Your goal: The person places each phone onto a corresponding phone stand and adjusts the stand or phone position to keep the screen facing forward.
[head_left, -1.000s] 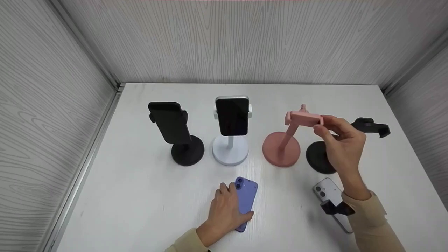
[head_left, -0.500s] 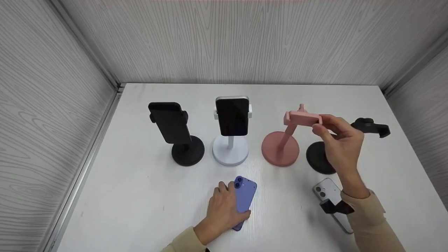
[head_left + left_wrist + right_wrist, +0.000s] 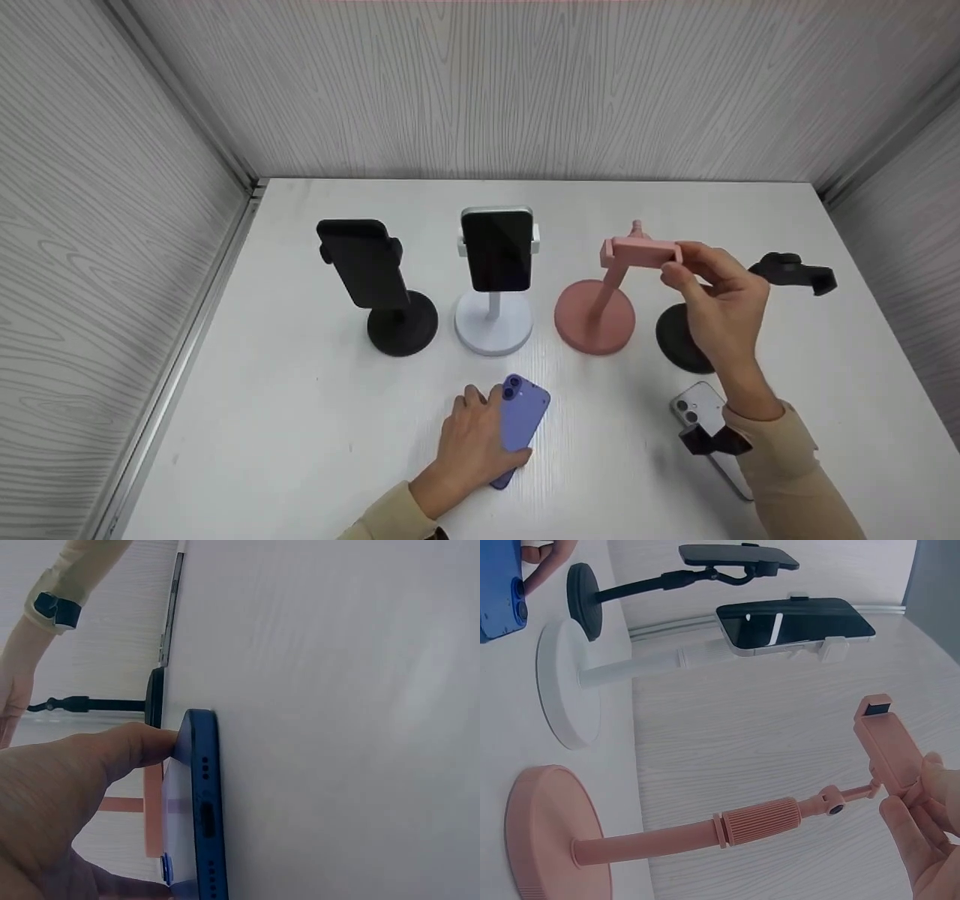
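My right hand pinches one end of the clamp on a pink phone stand, thumb in front and fingers behind. In the right wrist view the pink clamp has nothing in it, and its ribbed pole leads down to a round base. Below, my left hand grips a purple-blue phone by its long edges, camera side up, low over the white table. The left wrist view shows the phone's bottom edge with its charging port, the thumb on one side and fingers on the other.
A black stand at left and a white stand beside it each carry a phone. Right of the pink stand is another black stand, partly behind my right hand. A white phone lies partly under my right sleeve. Walls enclose the table.
The pink stand has slid a little to the left with my right hand on its clamp. My left hand and the purple-blue phone have shifted slightly left and away from me.
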### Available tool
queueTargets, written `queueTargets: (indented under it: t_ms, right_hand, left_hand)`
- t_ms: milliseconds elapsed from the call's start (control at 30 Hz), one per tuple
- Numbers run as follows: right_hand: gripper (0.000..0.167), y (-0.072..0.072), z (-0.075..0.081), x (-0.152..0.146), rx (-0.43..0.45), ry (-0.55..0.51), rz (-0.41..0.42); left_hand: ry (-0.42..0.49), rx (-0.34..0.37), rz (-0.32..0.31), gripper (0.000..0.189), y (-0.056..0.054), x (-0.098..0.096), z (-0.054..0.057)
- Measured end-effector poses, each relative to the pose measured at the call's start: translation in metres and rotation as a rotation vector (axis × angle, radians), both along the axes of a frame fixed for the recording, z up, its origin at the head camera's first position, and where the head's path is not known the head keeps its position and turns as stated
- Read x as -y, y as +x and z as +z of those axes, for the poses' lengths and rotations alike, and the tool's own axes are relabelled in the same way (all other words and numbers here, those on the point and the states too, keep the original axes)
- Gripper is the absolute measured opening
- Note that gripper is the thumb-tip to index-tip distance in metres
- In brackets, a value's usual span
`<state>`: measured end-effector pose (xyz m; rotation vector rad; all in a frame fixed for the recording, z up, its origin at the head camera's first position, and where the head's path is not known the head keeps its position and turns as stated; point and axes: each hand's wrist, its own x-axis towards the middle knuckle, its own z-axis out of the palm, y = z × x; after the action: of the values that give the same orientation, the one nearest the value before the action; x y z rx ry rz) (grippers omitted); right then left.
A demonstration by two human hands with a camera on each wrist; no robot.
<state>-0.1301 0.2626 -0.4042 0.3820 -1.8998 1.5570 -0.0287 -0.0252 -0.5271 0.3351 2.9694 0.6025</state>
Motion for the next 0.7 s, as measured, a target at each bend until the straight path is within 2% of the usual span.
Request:
queueTargets:
  t_ms: [533,633,700]
  right_hand:
    - [0.022,-0.0048,0.0001,0.0062,0.004,0.022,0.013]
    - [0.021,-0.0054,-0.0003,0.0067,0.011,0.021,0.016]
    - [0.021,-0.0056,-0.0004,0.0070,0.015,0.020,0.016]
  left_hand:
    - [0.035,0.065,0.007,0.096,-0.0058,0.0042,0.0031]
    - [0.035,0.058,0.010,0.095,-0.0057,0.0046,0.0026]
    - [0.023,0.025,0.010,0.094,-0.0049,0.0046,0.0018]
